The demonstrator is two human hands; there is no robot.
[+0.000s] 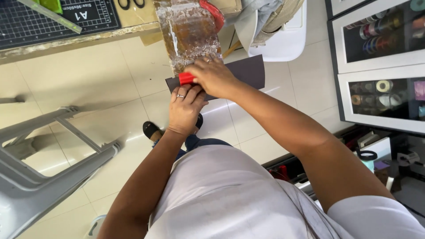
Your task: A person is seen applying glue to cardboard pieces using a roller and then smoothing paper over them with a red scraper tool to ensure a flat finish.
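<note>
Fingers of your left hand (185,108) curl under the near edge of the dark sheet (248,71), gripping it, seemingly to keep it flat and steady in mid-air. Just right, your right hand (212,75) clenches a small red block (187,78), pressing it onto the sheet's left end. Beyond, a glue-stained board (190,31) juts off the table edge (66,42); ribbon shelves (380,44) stand far right.

Pale tiled floor (110,75) below, bearing a grey metal stool frame (48,163) at left and a white chair (283,42) at top, beside a worn wooden surface (79,40) carrying a black cutting mat (53,20) with a green ruler (48,13).
</note>
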